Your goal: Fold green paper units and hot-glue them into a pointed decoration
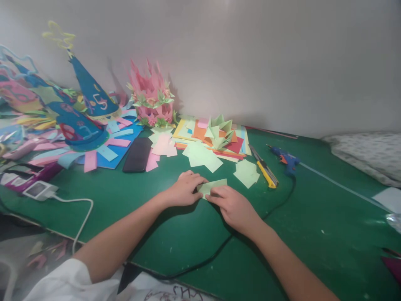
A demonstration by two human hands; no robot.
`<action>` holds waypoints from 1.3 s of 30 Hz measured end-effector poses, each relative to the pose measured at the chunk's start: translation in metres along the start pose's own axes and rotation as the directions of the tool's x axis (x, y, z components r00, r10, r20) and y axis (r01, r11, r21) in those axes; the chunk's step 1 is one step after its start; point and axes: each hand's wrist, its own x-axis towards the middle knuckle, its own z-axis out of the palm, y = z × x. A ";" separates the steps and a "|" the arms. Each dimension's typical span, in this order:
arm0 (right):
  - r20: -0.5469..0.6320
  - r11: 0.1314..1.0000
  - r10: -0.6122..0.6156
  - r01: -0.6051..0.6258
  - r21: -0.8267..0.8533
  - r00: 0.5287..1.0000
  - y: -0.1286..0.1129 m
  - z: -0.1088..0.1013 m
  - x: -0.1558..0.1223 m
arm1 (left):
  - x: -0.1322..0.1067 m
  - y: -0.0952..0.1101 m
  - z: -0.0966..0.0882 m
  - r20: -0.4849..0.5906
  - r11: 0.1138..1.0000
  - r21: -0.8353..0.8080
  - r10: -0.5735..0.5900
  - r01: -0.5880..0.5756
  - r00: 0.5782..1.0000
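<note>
A folded piece of light green paper (pixel 216 184) is held between both hands, low over the green table (pixel 313 251). My left hand (pixel 185 190) pinches its left end between thumb and fingers. On the right side, my right hand (pixel 233 205) grips the lower edge with thumb and forefinger. Just beyond the hands lie loose light green paper squares (pixel 202 155), with another small pile of green squares (pixel 247 173) to the right. A folded green paper piece with pointed petals (pixel 220 131) sits on a stack of coloured sheets (pixel 184 129).
A black phone (pixel 137 154) and pink paper squares (pixel 164 145) lie left of centre. Blue cone hats (pixel 94 92) and a pink paper crown (pixel 152 96) stand behind. To the right are a yellow cutter (pixel 267 172) and a blue glue gun (pixel 285 159); its cord crosses the table. A white charger (pixel 40 190) is at left.
</note>
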 end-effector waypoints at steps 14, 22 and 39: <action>0.006 0.997 -0.050 0.050 -0.059 0.999 -0.001 -0.006 -0.002 | 0.001 -0.002 0.000 -0.004 1.000 -0.006 0.004 -0.004 1.000; -0.164 0.997 -0.004 0.017 0.078 0.986 0.007 -0.011 -0.003 | -0.001 -0.002 -0.003 -0.011 0.998 -0.044 0.045 -0.046 0.999; -0.093 0.837 0.513 -0.474 0.273 0.853 0.004 0.001 0.004 | 0.000 -0.001 -0.004 -0.255 0.983 -0.051 0.157 -0.175 0.954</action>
